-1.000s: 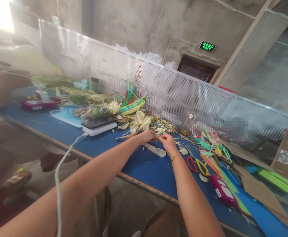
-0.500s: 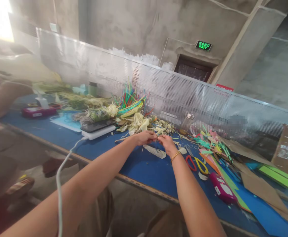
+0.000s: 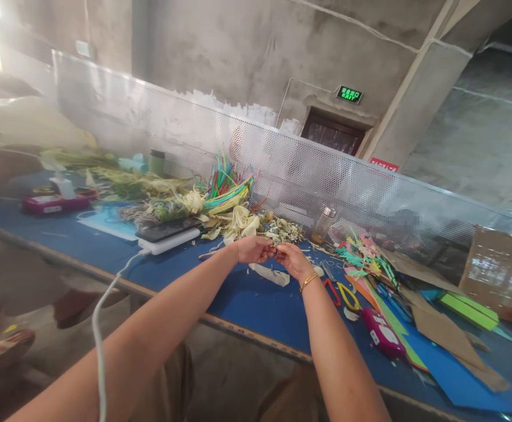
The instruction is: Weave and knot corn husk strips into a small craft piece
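My left hand (image 3: 255,249) and my right hand (image 3: 293,259) meet over the blue table (image 3: 256,310), fingers pinched together. Whatever sits between the fingertips is too small to make out. A gold bracelet (image 3: 309,281) circles my right wrist. Just below the hands lies a pale dried husk strip (image 3: 270,274). Behind them spreads a heap of cream husk pieces (image 3: 241,223), with a bundle of colourful pipe cleaners (image 3: 225,184) beyond it. Scissors with one red and one yellow handle loop (image 3: 348,296) rest to the right of my right hand.
A dark phone on a white power bank (image 3: 168,237) trails a white cable. Right of the hands are a purple box (image 3: 383,332), coloured paper (image 3: 462,369), cardboard (image 3: 444,328) and a glass bottle (image 3: 325,224). A perforated metal screen (image 3: 282,158) backs the table. At left, a co-worker's arm (image 3: 1,176) is blurred.
The view has turned slightly, so most of the scene sits further left. My hands stay together; the left fingers look more curled. The co-worker's arm at left has shifted.
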Motion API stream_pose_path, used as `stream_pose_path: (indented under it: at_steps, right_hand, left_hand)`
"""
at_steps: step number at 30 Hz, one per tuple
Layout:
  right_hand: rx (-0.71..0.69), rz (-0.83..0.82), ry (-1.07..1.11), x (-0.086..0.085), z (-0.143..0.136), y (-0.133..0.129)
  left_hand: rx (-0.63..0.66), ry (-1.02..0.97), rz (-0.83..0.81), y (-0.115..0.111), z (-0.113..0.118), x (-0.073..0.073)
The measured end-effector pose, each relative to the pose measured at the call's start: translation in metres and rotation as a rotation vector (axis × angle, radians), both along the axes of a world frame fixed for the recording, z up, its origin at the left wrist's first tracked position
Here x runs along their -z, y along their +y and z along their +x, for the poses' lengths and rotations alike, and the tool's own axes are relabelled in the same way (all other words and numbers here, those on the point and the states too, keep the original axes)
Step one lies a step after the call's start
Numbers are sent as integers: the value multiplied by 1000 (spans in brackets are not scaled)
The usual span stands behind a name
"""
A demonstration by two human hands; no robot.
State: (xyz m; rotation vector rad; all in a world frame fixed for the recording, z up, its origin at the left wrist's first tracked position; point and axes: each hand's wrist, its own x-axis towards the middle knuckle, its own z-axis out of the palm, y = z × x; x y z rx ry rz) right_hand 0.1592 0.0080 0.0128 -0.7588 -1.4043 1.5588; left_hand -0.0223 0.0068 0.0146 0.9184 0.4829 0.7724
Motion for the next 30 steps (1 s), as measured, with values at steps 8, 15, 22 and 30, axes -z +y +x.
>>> stream_pose_path:
  at_steps: [8, 15, 22, 30]
  right_hand:
    - [-20, -35, 38, 2, 0, 0]
    - [80, -16, 25, 2, 0, 2]
    - [131, 2, -21, 3, -2, 2]
    - [200, 71, -59, 4, -3, 4]
  left_hand:
    - [-83, 65, -33, -2, 5, -3]
    - [-270, 29, 82, 3, 11, 3]
    - [-116, -53, -27, 7, 8, 2]
    - [-40, 62, 33, 6, 8, 3]
